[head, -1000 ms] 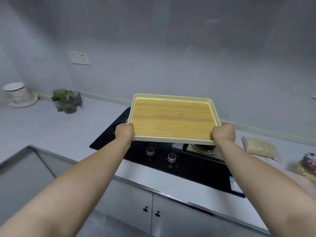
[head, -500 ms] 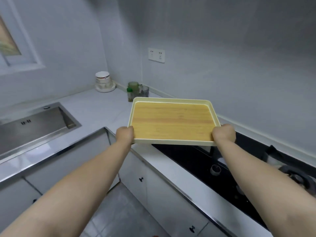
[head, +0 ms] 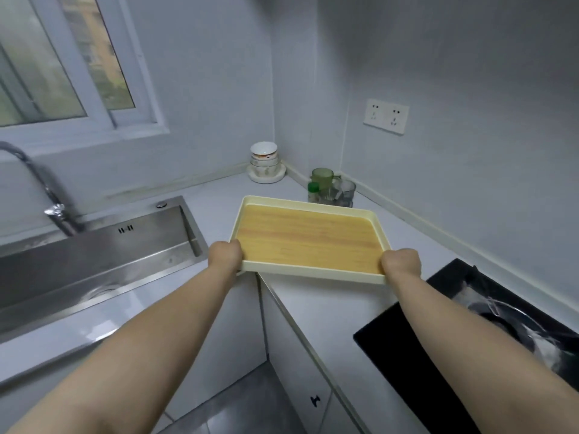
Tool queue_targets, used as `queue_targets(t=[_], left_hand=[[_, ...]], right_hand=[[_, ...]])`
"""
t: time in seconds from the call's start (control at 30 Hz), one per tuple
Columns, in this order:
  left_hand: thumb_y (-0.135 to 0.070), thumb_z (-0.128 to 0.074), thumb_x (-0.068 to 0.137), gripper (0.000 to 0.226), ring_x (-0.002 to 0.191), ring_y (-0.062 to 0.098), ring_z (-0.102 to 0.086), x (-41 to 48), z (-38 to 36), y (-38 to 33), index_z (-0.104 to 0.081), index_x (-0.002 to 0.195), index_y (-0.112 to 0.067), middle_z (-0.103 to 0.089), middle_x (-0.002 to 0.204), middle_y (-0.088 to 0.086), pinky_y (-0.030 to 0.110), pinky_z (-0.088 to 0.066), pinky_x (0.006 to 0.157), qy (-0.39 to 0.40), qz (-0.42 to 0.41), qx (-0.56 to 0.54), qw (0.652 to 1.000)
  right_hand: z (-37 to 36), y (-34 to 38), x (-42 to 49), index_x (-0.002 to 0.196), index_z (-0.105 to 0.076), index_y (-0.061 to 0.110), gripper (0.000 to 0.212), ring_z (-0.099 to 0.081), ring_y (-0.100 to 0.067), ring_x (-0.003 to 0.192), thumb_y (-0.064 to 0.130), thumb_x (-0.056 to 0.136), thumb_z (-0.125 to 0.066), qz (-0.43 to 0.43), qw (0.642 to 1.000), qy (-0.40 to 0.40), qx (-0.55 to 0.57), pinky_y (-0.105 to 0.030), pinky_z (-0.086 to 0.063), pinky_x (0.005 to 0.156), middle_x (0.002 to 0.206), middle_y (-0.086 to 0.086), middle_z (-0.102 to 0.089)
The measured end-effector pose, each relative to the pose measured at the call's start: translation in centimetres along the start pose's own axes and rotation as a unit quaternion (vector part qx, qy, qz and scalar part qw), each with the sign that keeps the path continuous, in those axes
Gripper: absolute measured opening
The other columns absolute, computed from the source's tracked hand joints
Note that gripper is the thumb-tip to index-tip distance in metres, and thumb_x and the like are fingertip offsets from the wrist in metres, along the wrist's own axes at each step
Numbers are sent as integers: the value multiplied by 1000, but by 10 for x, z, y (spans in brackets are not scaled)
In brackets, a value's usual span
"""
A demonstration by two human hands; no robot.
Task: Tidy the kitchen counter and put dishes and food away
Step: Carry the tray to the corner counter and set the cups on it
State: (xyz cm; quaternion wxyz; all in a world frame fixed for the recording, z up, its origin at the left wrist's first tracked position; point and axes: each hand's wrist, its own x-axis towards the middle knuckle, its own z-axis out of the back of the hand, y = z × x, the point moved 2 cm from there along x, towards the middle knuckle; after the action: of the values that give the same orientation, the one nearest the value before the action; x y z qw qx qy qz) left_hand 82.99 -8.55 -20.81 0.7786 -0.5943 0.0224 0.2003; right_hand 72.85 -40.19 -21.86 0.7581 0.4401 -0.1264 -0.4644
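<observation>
We hold one tray between our two grips, over the corner of the tabletop; we cannot tell whether it touches it. The left grip curls round its near left corner and the right grip round its near right corner, so the tray stretches away from both. Just beyond its far edge, ahead of the right grip, one green cup, one clear glass mug and one small green-capped bottle stand close together. Farther ahead, a stack of about three bowls sits on one plate. One sink lies left of the left grip, and one black hob lies right of the right grip.
</observation>
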Motion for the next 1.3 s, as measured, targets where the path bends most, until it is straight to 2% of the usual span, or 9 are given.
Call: queue_targets(t=[0.2,0.3,0.47,0.6,0.83,1.03,1.07,1.17,1.3], left_hand=[[-20,-47,93,27,88,32,-54,70,17,2,-54,109,1,-54,98,17,50,-53,86,-42,71,-32,996],[-14,-47,91,31,88,33,-55,111,29,6,-55,116,2,-53,99,15,50,-53,86,-60,120,-65,989],[-6,-42,95,9,66,26,-51,176,44,5,-49,96,0,-46,97,13,40,-49,57,-80,175,-101,976],[-10,-45,92,32,100,36,-59,253,43,4,-50,119,6,-55,114,17,47,-52,87,-59,166,-77,981],[-13,-44,96,39,88,23,-51,332,11,-25,-45,132,2,-46,104,9,36,-51,79,36,143,-56,988],[-19,-41,100,37,97,33,-54,347,-16,-26,-47,128,3,-51,109,17,44,-52,90,13,203,-67,977],[-20,-43,99,37,99,36,-55,352,-21,-27,-49,126,4,-53,109,18,46,-52,89,8,207,-66,976],[-23,-43,99,37,99,36,-54,358,-30,-23,-50,124,4,-53,112,20,48,-52,89,12,209,-72,975],[-19,-38,100,40,115,39,-53,366,-40,-13,-44,132,3,-50,131,24,45,-50,93,36,193,-40,980]], right_hand=[[-77,47,30,80,-51,2,5,-49,-28,70,4,84,-49,14,998,52,-37,-31,-37,59,71,-9,-49],[-122,71,38,78,-52,2,7,-49,-26,62,-1,83,-48,-18,996,91,1,-32,-43,48,80,-15,-53],[-191,107,41,98,-52,4,13,-51,-24,61,-2,88,-46,-99,977,129,137,-39,-53,56,76,-9,-47],[-242,144,55,107,-48,7,20,-56,-30,88,0,89,-44,-124,961,136,208,-42,-57,67,98,-13,-50],[-310,180,82,117,-49,1,37,-65,-33,89,-2,82,-39,-152,928,144,307,-41,-57,72,99,-17,-63],[-322,197,78,132,-41,10,34,-48,-38,126,15,98,-42,-166,911,195,323,-42,-45,97,131,-21,-51],[-325,198,82,133,-40,9,36,-51,-37,123,16,98,-42,-168,908,206,323,-42,-45,96,132,-22,-50],[-331,199,92,127,-45,12,29,-57,-24,78,17,98,-41,-167,903,237,318,-36,-48,76,114,-15,-53],[-346,195,102,114,-51,12,19,-56,-28,100,18,98,-43,-174,894,271,311,-43,-43,102,125,-15,-52]])
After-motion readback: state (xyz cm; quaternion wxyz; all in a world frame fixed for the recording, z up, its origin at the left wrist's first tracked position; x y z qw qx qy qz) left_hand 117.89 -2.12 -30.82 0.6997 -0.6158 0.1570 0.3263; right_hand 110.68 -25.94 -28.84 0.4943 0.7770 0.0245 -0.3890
